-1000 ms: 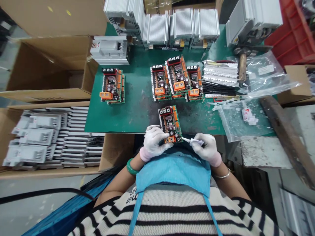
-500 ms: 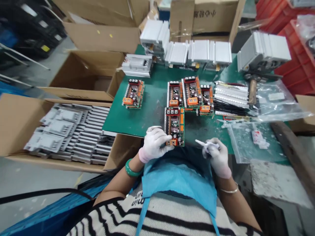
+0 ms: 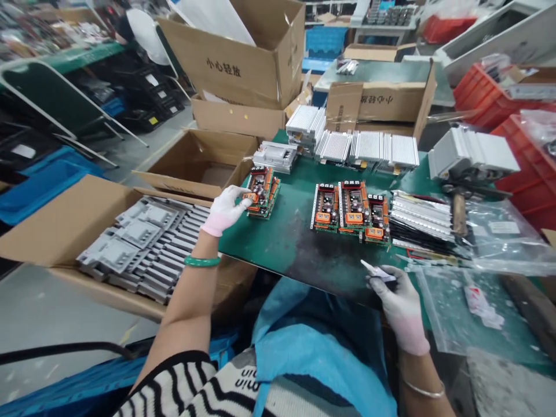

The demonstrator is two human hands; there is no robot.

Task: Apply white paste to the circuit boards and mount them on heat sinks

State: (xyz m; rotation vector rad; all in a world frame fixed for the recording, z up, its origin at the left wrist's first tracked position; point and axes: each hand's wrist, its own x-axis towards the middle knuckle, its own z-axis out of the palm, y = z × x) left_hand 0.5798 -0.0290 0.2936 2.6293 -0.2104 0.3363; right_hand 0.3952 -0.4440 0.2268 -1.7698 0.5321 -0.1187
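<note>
My left hand (image 3: 226,211), in a white glove with a pink cuff, grips the near edge of a stack of green circuit boards (image 3: 263,197) with orange connectors. My right hand (image 3: 402,302), also gloved, pinches a small white squeezed tube (image 3: 377,271) with a pointed nozzle, just off the mat's front edge. Several more boards (image 3: 353,211) stand in a row at the middle of the green work mat (image 3: 278,246). The nearest of them lies well beyond my right hand's fingertips.
Finned aluminium heat sinks (image 3: 367,147) line the mat's far side. To the right lie metal strips (image 3: 421,217), a wooden-handled hammer (image 3: 458,214) and clear plastic bags (image 3: 460,307). A cardboard box of grey housings (image 3: 143,246) stands left. Red crates (image 3: 525,156) stand right; a co-worker (image 3: 143,35) is far back.
The board has gone from the mat's front edge to the left stack with my left hand. My right hand has moved down and right with the tube. The view has tilted up.
</note>
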